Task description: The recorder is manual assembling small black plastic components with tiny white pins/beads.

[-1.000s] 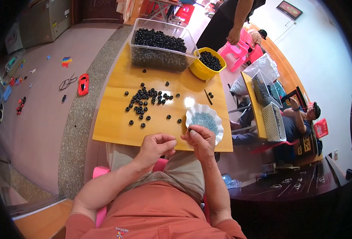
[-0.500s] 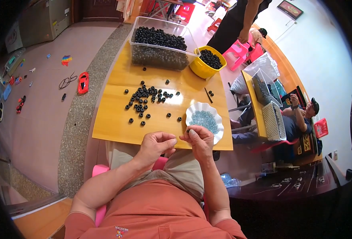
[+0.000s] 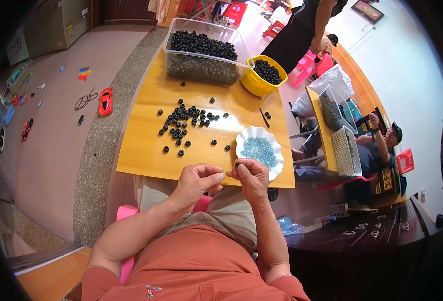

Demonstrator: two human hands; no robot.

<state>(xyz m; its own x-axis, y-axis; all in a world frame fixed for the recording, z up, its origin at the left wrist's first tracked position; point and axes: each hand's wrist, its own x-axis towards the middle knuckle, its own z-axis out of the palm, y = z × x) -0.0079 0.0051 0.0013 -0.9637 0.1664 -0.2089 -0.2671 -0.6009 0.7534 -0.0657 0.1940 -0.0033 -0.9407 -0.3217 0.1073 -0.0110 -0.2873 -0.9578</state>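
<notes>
Above my lap at the table's near edge, my left hand (image 3: 196,184) is closed in a pinch, thumb against fingertips; what it grips, if anything, is too small to make out. Close beside it, my right hand (image 3: 252,179) pinches a small black bead (image 3: 237,164) that shows at its fingertips. Just beyond the right hand stands a white scalloped dish (image 3: 278,165) of tiny clear bluish beads (image 3: 258,152). Several black round beads with holes (image 3: 184,124) lie scattered across the wooden table (image 3: 141,158).
At the table's far end are a clear plastic bin (image 3: 244,64) and a yellow tub (image 3: 256,87), both with black beads. A thin dark stick (image 3: 264,117) lies right. One person (image 3: 377,145) sits at a side table; another (image 3: 301,35) stands beyond. Toys, including a red car (image 3: 105,102), lie on the floor.
My hands keep nearly the same pinched pose. The view has shifted slightly, and the standing person's arm at the top has moved a little to the right.
</notes>
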